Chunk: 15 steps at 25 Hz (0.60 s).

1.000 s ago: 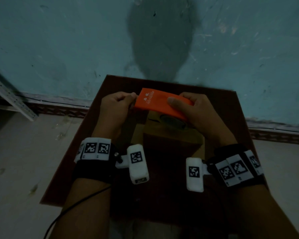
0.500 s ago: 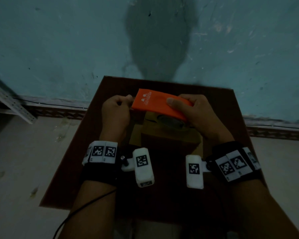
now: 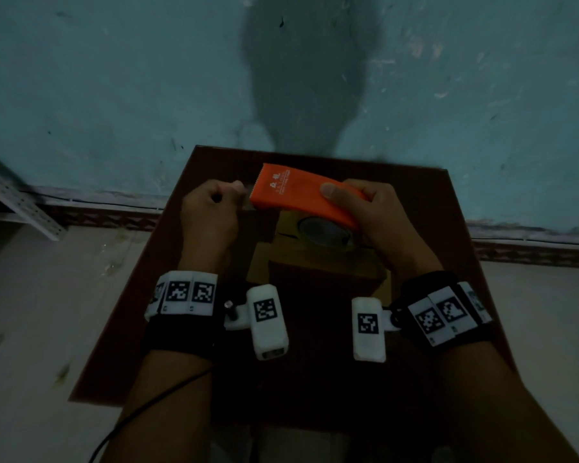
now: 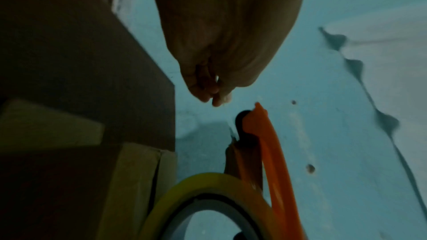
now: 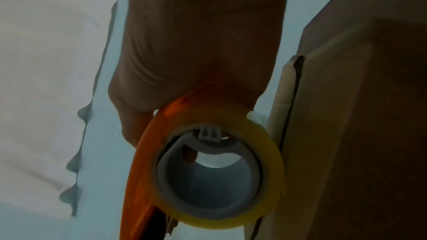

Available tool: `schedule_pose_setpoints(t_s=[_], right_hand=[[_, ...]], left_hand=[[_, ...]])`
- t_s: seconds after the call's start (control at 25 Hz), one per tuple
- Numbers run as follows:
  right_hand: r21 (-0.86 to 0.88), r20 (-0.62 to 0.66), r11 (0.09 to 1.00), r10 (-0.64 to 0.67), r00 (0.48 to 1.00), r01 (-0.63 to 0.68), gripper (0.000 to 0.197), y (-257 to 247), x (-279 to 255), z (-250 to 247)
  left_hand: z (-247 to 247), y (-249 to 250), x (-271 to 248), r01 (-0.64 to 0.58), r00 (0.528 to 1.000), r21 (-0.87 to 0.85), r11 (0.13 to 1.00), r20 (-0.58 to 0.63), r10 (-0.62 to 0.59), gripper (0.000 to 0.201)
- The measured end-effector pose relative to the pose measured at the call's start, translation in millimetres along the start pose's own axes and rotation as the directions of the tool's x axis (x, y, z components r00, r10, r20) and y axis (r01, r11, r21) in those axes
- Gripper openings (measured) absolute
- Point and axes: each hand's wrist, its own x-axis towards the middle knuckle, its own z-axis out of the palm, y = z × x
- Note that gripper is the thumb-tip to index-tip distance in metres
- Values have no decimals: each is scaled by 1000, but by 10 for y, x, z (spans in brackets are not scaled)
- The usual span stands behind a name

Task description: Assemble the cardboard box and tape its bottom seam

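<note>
Right hand [image 3: 378,215] grips tape dispenser [image 3: 301,195]; left hand [image 3: 211,208] pinches tape end.

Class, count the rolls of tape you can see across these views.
1. A single yellowish tape roll sits inside the orange tape dispenser gripped by the right hand, above the cardboard box. Others may be hidden.

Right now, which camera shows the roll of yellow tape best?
The right wrist view: the tape roll shows as a full ring. The left wrist view catches only its upper arc; the head view mostly hides it under the orange dispenser.
</note>
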Motion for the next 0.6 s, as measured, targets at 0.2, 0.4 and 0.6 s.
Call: schedule_pose_setpoints(t_s=[0.2, 0.4, 0.6], right_hand=[[49, -16, 999, 24, 1000, -23, 22, 56, 31, -7], [146, -71, 989, -18, 997, 28, 24, 103, 34, 117], [233, -163, 969, -44, 986, 82, 24, 197, 10, 213]], left_hand=[[158, -227, -70, 368, 911, -175, 913, 264, -317, 15], [289, -438, -191, 420, 894, -155, 894, 239, -378, 13], [338, -496, -266, 453, 875, -166, 876, 271, -401, 20]])
